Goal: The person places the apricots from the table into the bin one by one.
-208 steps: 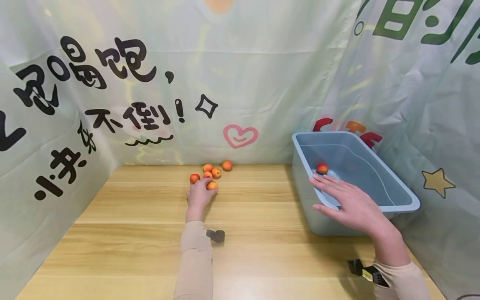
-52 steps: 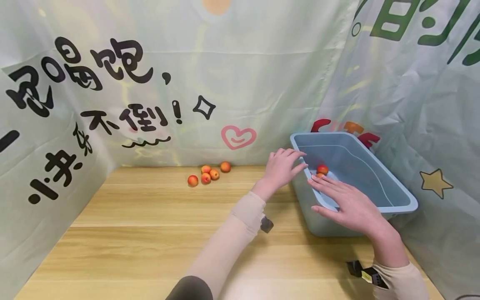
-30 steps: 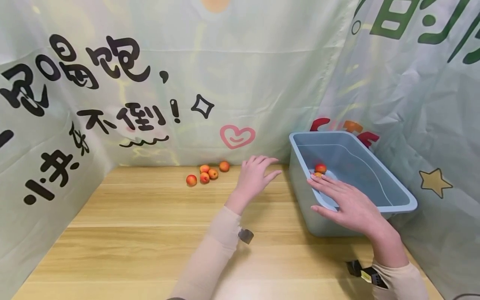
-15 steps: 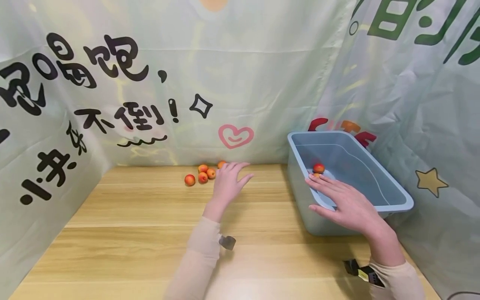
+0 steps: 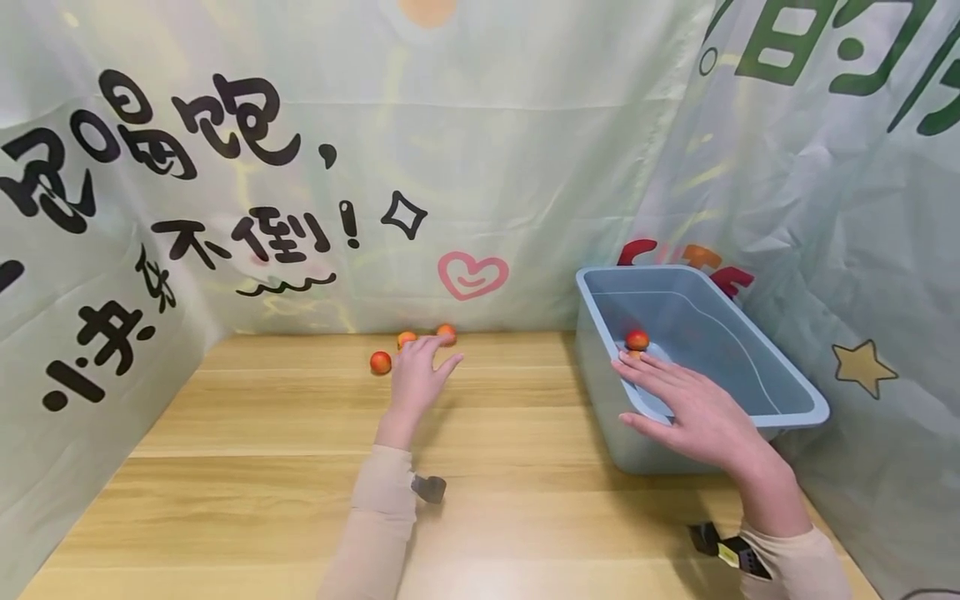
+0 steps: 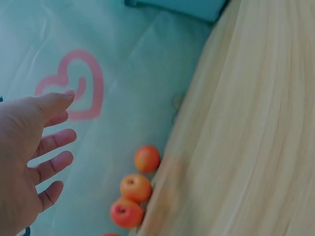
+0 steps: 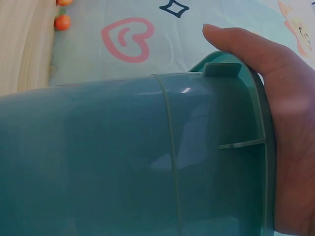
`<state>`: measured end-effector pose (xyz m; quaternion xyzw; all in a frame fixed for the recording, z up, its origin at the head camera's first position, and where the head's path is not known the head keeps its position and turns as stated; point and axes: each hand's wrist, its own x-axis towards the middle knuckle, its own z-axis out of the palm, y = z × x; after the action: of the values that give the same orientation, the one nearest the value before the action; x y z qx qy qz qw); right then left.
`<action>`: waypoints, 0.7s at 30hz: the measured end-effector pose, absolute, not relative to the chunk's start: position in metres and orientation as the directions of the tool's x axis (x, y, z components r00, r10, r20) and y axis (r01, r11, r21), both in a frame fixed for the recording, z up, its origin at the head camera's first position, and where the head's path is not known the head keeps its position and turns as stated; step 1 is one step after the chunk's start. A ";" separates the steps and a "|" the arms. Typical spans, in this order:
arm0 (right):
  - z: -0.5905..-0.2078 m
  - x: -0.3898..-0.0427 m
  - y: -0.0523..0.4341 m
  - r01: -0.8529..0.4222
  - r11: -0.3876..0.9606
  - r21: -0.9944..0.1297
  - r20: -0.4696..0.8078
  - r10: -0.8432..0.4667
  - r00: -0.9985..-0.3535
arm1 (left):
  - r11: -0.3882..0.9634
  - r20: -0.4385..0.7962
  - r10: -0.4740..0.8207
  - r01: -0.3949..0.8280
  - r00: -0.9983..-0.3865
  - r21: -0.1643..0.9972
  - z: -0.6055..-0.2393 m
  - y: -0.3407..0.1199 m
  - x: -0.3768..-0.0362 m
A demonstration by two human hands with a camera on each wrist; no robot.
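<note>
flat right hand (image 5: 701, 412) rests on bin (image 5: 795, 392); left hand (image 5: 417, 379) hovers over apricots (image 5: 380, 362).

A cluster of small round orange fruits (image 5: 380, 362) is set at the back of the light wooden table (image 5: 247, 467), before the printed fabric backdrop (image 5: 480, 150). To their right, a blue plastic bin (image 5: 780, 392) is placed, with two more fruits (image 5: 637, 340) inside.
</note>
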<state>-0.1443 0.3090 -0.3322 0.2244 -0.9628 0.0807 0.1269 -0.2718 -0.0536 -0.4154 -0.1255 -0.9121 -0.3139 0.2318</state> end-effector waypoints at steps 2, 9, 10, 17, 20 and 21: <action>-0.333 -0.144 0.309 -0.450 0.887 -0.101 0.281 -0.408 -0.869 | 0.772 0.493 0.064 0.356 -0.868 0.527 -0.418 -0.061 -0.273; -0.333 -0.145 0.310 -0.447 0.889 -0.096 0.286 -0.406 -0.868 | 0.779 0.471 -0.036 0.270 -0.881 0.566 -0.427 -0.086 -0.284; -0.333 -0.146 0.310 -0.450 0.888 -0.096 0.289 -0.408 -0.866 | 0.777 0.468 -0.045 0.263 -0.883 0.571 -0.428 -0.089 -0.285; -0.332 -0.146 0.310 -0.466 0.880 -0.089 0.298 -0.423 -0.856 | 0.745 0.440 -0.103 0.224 -0.892 0.628 -0.438 -0.110 -0.291; -0.333 -0.145 0.310 -0.468 0.880 -0.084 0.304 -0.425 -0.853 | 0.722 0.401 -0.136 0.187 -0.906 0.666 -0.443 -0.119 -0.292; -0.333 -0.145 0.310 -0.468 0.880 -0.084 0.305 -0.424 -0.853 | 0.719 0.389 -0.145 0.173 -0.910 0.673 -0.445 -0.122 -0.293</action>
<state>-0.1451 0.3100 -0.3327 0.2325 -0.9593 0.0778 0.1401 -0.2934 -0.1224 -0.4447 -0.0079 -0.9025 -0.3748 0.2123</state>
